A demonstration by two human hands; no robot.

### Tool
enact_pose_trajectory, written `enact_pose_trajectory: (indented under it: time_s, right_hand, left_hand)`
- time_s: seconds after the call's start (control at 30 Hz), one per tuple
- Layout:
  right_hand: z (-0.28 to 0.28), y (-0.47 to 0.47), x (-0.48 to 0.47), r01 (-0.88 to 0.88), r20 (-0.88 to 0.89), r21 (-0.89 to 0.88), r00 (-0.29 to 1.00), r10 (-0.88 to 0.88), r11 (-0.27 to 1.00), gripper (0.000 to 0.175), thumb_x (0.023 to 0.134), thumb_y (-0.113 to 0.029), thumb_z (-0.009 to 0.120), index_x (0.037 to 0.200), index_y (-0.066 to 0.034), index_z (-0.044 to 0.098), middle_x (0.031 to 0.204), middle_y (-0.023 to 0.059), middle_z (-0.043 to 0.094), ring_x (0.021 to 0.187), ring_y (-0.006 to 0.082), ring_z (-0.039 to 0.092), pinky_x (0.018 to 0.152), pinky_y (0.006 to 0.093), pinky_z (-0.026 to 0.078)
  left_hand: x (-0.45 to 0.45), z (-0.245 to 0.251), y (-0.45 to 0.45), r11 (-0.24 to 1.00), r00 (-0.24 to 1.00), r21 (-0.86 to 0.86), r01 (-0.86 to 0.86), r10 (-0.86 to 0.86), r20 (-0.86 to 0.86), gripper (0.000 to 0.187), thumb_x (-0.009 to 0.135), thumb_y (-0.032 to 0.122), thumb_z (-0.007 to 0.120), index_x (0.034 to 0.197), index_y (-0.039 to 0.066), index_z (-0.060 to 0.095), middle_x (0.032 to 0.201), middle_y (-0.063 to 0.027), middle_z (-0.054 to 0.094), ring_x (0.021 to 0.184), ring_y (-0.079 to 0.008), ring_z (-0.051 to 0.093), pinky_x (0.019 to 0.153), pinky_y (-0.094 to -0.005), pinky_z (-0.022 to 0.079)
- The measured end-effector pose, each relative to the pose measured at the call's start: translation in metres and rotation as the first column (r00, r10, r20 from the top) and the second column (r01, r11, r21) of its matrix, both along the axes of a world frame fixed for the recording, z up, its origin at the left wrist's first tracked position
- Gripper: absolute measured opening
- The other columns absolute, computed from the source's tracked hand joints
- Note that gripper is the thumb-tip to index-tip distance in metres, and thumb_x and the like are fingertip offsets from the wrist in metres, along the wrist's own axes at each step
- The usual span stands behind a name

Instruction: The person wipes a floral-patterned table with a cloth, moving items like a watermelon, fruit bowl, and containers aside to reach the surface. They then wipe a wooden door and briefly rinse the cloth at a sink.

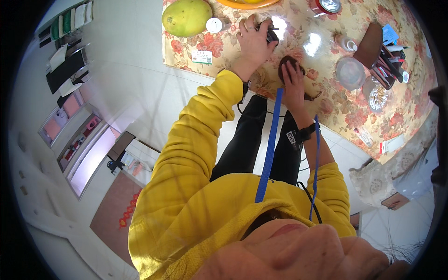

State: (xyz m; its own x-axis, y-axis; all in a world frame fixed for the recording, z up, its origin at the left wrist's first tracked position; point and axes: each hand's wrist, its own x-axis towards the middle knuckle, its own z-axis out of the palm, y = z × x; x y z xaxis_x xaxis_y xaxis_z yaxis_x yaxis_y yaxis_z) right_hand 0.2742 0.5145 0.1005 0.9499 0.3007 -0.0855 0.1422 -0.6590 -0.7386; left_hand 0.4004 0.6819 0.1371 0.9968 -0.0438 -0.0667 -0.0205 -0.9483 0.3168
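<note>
My left hand (252,40) is at the top middle, its fingers curled around a small dark object (272,35) on the flowered tablecloth. What that object is cannot be told. To its right and nearer the table's edge, my right hand (293,78) lies with its fingers over a dark brown, rounded object (287,66) on the cloth; the fingers hide part of it. A thin brown strip (312,96) lies beside the right hand. Left of my left hand are a white-capped bottle (215,25) and a large green-yellow fruit (187,17).
On the flowered tablecloth (323,105), to the right, are a brown holder with pens (368,45), a clear round container (350,73), a jar of cotton swabs (379,98), a small spray bottle (346,42) and a can (328,6). An orange bowl (248,5) stands at the top.
</note>
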Motion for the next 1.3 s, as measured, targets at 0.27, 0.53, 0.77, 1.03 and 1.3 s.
enact_pose_trajectory:
  time_s: [0.27, 0.53, 0.77, 1.03, 1.3]
  right_hand:
    - [-0.045, 0.016, 0.158, 0.186, 0.345, -0.043, 0.925, -0.161, 0.982, 0.078, 0.07, -0.004, 0.065, 0.144, -0.0009, 0.039, 0.147, 0.0231, 0.038, 0.135, 0.0509, 0.03, 0.114, 0.0581, 0.024]
    - [-0.032, 0.113, 0.097, -0.256, 0.168, -0.28, 0.936, 0.31, 0.925, 0.059, 0.08, -0.006, 0.058, 0.138, -0.0036, 0.051, 0.146, 0.0122, 0.045, 0.139, 0.0391, 0.034, 0.115, 0.0516, 0.029]
    - [-0.02, 0.073, -0.003, -0.728, 0.014, -0.259, 0.654, 0.756, 0.635, 0.051, 0.078, -0.025, 0.069, 0.126, -0.0105, 0.061, 0.147, 0.0061, 0.046, 0.141, 0.0332, 0.035, 0.115, 0.0482, 0.031]
    - [-0.022, -0.017, 0.061, 0.124, 0.282, -0.142, 0.956, -0.08, 0.982, 0.068, 0.071, 0.004, 0.058, 0.138, -0.0027, 0.05, 0.145, 0.0206, 0.045, 0.135, 0.0467, 0.036, 0.115, 0.0524, 0.029]
    - [0.006, 0.082, 0.035, -0.254, -0.029, -0.337, 0.965, 0.26, 0.906, 0.066, 0.072, -0.008, 0.072, 0.135, -0.0077, 0.053, 0.147, 0.0129, 0.043, 0.135, 0.0401, 0.039, 0.112, 0.0528, 0.033]
  left_hand:
    - [-0.037, -0.014, 0.028, 0.888, 0.962, -0.421, -0.188, 0.079, -0.262, 0.036, 0.083, 0.007, 0.067, 0.117, 0.011, 0.056, 0.114, -0.0219, 0.056, 0.094, -0.0438, 0.061, 0.079, -0.0493, 0.053]
    - [-0.146, 0.03, 0.097, 0.801, 0.919, -0.515, -0.305, 0.106, -0.379, 0.029, 0.086, 0.003, 0.063, 0.114, 0.006, 0.057, 0.104, -0.0206, 0.061, 0.096, -0.0425, 0.059, 0.082, -0.0472, 0.049]
    - [-0.15, 0.058, 0.124, 0.784, 0.915, -0.527, -0.329, 0.125, -0.384, 0.027, 0.088, 0.001, 0.061, 0.115, 0.004, 0.057, 0.101, -0.0188, 0.063, 0.095, -0.0389, 0.061, 0.08, -0.0431, 0.049]
    - [-0.094, 0.036, 0.101, 0.592, 0.886, -0.686, -0.424, 0.113, -0.45, 0.025, 0.089, 0.002, 0.061, 0.114, 0.001, 0.057, 0.098, -0.0185, 0.063, 0.087, -0.0347, 0.063, 0.077, -0.0397, 0.05]
    - [-0.117, 0.044, 0.119, 0.655, 0.893, -0.655, -0.376, 0.068, -0.445, 0.023, 0.09, 0.003, 0.061, 0.112, 0.001, 0.058, 0.097, -0.0188, 0.064, 0.084, -0.0342, 0.065, 0.076, -0.0394, 0.051]
